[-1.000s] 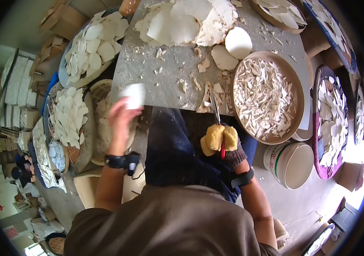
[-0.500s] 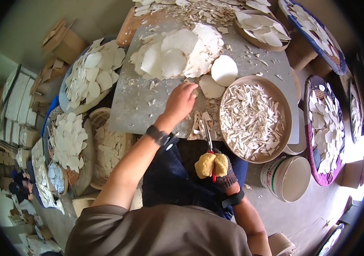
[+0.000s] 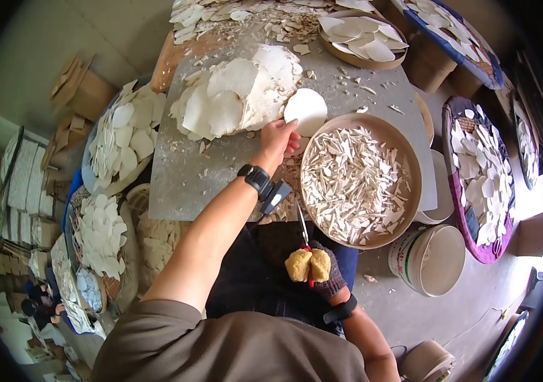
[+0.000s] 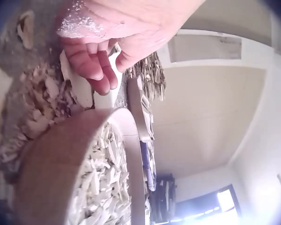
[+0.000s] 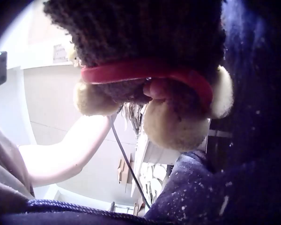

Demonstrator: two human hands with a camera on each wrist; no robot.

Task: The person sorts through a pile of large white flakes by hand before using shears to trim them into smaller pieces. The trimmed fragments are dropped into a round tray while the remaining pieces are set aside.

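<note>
On the grey tabletop, my bare left hand [image 3: 278,141] pinches the near edge of a white round slice [image 3: 306,111]. In the left wrist view, thumb and curled fingers meet on the pale slice [image 4: 107,99], just beyond the rim of a round tray. Low over the lap, my right hand [image 3: 331,283] wears a dark knitted glove and grips scissors [image 3: 303,226] with blades pointing at the table. Yellow sponge padding [image 3: 298,265] wraps their red handles. In the right wrist view, a red handle loop [image 5: 131,70] runs across the gloved fingers.
A round tray [image 3: 414,197] of white strips sits right of the left hand. Large pale sheets [image 3: 227,95] lie stacked on the left of the table. Behind stands another tray [image 3: 373,63] of slices. A white bucket [image 3: 440,261] stands on the floor at right; slice-filled baskets flank both sides.
My left hand let go of a white piece at the left side, crossed rightward over the table, and took hold of the round slice. My right hand keeps the scissors over the lap.
</note>
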